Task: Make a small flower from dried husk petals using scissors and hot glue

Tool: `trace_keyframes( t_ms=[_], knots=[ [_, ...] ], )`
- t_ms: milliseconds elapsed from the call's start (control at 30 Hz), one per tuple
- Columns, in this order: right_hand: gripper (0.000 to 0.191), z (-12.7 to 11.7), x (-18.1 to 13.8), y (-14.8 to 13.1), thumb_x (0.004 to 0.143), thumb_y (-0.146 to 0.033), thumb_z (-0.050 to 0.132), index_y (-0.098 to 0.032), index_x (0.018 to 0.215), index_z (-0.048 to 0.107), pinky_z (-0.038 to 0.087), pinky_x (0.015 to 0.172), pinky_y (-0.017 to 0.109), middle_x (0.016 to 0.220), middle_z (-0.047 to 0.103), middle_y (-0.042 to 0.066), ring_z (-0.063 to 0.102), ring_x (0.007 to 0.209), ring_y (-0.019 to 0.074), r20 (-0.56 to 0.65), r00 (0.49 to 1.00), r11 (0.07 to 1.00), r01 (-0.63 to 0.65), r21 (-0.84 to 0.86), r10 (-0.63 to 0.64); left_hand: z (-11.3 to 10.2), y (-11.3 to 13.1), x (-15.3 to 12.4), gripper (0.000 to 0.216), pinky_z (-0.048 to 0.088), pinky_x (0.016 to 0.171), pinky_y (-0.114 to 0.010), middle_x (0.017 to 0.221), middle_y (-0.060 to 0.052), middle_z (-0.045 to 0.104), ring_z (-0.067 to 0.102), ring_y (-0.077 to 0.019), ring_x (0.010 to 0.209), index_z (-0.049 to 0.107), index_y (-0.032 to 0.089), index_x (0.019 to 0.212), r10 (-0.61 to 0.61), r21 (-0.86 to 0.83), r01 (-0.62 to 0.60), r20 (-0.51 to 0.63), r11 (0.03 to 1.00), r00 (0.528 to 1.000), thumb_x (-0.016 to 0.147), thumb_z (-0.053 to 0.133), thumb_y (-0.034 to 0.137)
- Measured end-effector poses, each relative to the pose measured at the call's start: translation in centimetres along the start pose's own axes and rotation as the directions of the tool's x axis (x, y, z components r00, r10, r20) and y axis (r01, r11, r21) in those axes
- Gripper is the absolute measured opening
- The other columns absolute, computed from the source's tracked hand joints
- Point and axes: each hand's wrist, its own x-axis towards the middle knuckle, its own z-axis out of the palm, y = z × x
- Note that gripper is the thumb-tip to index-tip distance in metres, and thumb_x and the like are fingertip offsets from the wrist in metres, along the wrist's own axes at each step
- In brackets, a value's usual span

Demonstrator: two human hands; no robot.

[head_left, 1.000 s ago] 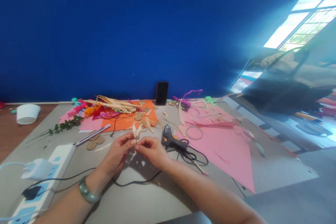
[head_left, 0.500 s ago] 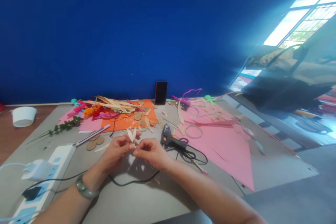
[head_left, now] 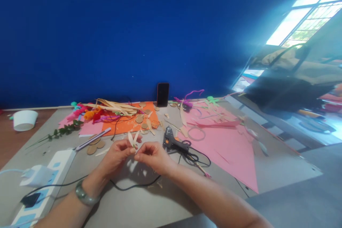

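Note:
Between my hands, just above the grey table, is a small flower-like piece (head_left: 133,139) with pale, dry, husk-like petals pointing up. My left hand (head_left: 117,155) pinches its base between thumb and fingers. My right hand (head_left: 153,156) has thumb and forefinger pressed together beside that base, at the lower end of the piece. My fingers hide whatever it grips there. A black hot glue gun (head_left: 173,141) lies just right of my right hand. Left of my left hand are brown wooden discs (head_left: 93,146) and a pale strip (head_left: 102,152).
A white power strip (head_left: 57,165) with plugs and a box cutter (head_left: 93,139) lie at left. Behind are dry strips (head_left: 114,106), orange paper (head_left: 123,128) and a standing phone (head_left: 162,94). Pink paper (head_left: 229,153) spreads at right. A black cord (head_left: 133,187) crosses in front.
The petals of the small piece lean further apart and it has tilted slightly. Both hands keep nearly the same place and pinch; the view has shifted a little.

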Motion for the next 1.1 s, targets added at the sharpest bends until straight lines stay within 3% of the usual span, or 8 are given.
trace_keyframes(
  t_ms=[400,633,800,933,1100],
  knots=[
    [0.036,0.0,0.0,-0.2,0.060,-0.045,0.080,-0.015,0.060,0.060,0.030,0.045,0.020,0.046,0.048,-0.007,0.038,0.043,0.0052,0.002,1.000,1.000,0.014,0.017,-0.014,-0.1,-0.6,0.1,0.011,0.048,0.085,-0.033,0.113,-0.011,0.068,0.061,-0.0267,0.101,0.074,0.018,0.060,0.015,-0.044,-0.016,-0.022,0.999,1.000,0.058,0.081,0.026],
    [0.036,-0.4,0.6,0.0,0.059,-0.044,0.080,-0.015,0.059,0.059,0.028,0.044,0.020,0.045,0.048,-0.008,0.035,0.041,0.0040,-0.063,0.998,0.999,0.013,0.048,-0.010,0.4,-0.3,-0.1,0.028,0.047,0.086,-0.033,0.105,-0.010,0.071,0.061,-0.0260,0.101,0.077,0.020,0.086,-0.027,-0.065,0.028,0.014,0.997,1.000,0.059,0.081,0.027],
    [0.034,-0.5,0.8,0.2,0.058,-0.043,0.080,-0.015,0.060,0.061,0.025,0.041,0.020,0.043,0.047,-0.007,0.034,0.039,0.0041,-0.059,0.997,0.999,-0.043,-0.003,0.043,0.3,-0.5,0.1,0.014,0.047,0.082,-0.027,0.099,-0.008,0.071,0.062,-0.0222,0.095,0.074,0.018,0.065,-0.009,-0.044,0.006,-0.073,0.999,0.997,0.060,0.081,0.029],
    [0.032,-0.4,0.8,0.5,0.059,-0.042,0.079,-0.015,0.060,0.061,0.025,0.040,0.019,0.043,0.047,-0.007,0.035,0.039,0.0046,-0.079,0.995,0.997,-0.063,-0.052,0.059,0.3,-0.6,0.1,0.016,0.046,0.079,-0.026,0.094,-0.007,0.071,0.061,-0.0178,0.086,0.071,0.017,0.060,0.004,-0.032,-0.007,-0.098,0.999,0.995,0.060,0.082,0.029],
    [0.026,-0.7,1.0,0.9,0.071,-0.040,0.072,-0.014,0.067,0.069,0.029,0.044,0.021,0.048,0.052,-0.004,0.038,0.041,0.0061,-0.068,0.996,0.978,0.040,-0.204,-0.055,0.1,-0.6,0.5,0.021,0.046,0.070,-0.024,0.081,-0.004,0.069,0.058,-0.0133,0.072,0.067,0.016,0.059,0.040,-0.094,-0.057,-0.172,0.994,0.984,0.058,0.083,0.030]
  ],
)
